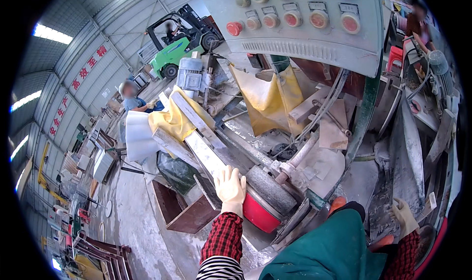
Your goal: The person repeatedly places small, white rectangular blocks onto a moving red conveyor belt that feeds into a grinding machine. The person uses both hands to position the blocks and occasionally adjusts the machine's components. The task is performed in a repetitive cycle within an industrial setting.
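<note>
My left hand (230, 189), in a cream glove, lies flat with its fingers stretched out over the near end of a long white strip (204, 152), which looks like stone. Just right of it is a thick grey round wheel (268, 186) above a red rounded casing (259, 216). Farther along, a yellow cloth (172, 117) drapes over the strip's frame. At the lower right hangs my right hand (405, 217), also gloved, with loosely spread fingers and nothing visible in it. It is nearest a short pale strip (427, 207) and a grey sheet (407, 147).
A control panel (295, 34) with green and red buttons stands ahead. Under it hang a yellow sheet (270, 98) and cables. A brown open box (189, 213) sits on the left floor. Behind are a green forklift (172, 54), a person in blue (133, 103) and another person (420, 27).
</note>
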{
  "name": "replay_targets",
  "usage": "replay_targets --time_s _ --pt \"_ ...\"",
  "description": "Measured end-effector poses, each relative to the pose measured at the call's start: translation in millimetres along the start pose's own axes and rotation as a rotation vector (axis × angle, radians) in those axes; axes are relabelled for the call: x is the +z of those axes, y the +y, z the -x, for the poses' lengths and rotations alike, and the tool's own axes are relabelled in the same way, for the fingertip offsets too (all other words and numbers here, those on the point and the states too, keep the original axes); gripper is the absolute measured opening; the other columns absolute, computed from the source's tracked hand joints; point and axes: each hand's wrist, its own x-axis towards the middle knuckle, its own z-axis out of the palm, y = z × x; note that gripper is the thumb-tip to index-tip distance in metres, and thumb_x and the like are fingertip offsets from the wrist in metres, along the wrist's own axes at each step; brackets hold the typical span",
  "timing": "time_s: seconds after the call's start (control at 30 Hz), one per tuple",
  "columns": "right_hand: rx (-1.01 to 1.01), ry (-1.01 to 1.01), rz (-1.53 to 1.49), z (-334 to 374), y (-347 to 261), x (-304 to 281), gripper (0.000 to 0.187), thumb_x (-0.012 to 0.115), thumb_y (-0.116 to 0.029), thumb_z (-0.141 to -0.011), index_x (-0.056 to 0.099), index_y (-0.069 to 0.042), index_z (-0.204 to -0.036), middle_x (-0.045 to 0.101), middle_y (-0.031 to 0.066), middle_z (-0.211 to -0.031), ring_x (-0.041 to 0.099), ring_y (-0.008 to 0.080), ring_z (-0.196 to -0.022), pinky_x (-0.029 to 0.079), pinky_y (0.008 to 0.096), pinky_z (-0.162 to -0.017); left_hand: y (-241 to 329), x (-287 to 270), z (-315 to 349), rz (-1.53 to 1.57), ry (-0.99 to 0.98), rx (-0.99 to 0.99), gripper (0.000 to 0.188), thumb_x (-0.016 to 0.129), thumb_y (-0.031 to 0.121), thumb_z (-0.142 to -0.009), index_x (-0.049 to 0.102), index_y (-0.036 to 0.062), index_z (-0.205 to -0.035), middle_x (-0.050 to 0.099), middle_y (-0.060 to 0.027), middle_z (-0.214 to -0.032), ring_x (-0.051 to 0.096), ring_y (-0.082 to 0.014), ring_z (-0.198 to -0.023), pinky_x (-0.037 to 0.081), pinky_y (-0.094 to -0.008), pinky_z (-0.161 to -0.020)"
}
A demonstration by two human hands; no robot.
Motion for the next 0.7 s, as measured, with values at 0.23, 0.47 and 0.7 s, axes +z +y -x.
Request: replay_targets --time_s 0.23,0.47,0.7 --pt "-0.260 -0.060 0.590 30 -42 30 0.052 0.070 -0.009 -0.087 0.060 -0.010 -0.137 0.069 0.0162 -0.083 0.065 0.0276 -0.070 0.053 0.0367 -0.070 15 -4 -1 0.026 0.015 0.069 0.036 0.067 0.031 -0.088 0.064 0.0090 -0.116 0.058 -0.0133 -0.134 0.053 -0.0339 -0.123 0.038 -0.0507 -0.107" --pt "-0.257 -0.042 0.687 35 -35 29 0.052 0.073 -0.008 -0.082 0.064 -0.012 -0.133 0.071 0.0186 -0.087 0.068 0.0315 -0.077 0.054 0.0378 -0.073 16 -2 1 0.080 0.006 0.088 0.036 0.068 0.028 -0.087 0.064 0.0066 -0.116 0.059 -0.0161 -0.128 0.054 -0.0364 -0.119 0.038 -0.0493 -0.108" --pt "-0.336 -0.010 0.654 29 -11 26 0.049 0.075 -0.012 -0.080 0.067 -0.013 -0.128 0.069 0.0179 -0.084 0.066 0.0372 -0.081 0.054 0.0423 -0.075 20 -3 1 0.102 0.120 0.162 0.030 0.068 0.023 -0.085 0.064 0.0058 -0.110 0.058 -0.0133 -0.111 0.054 -0.0349 -0.103 0.044 -0.0452 -0.092"
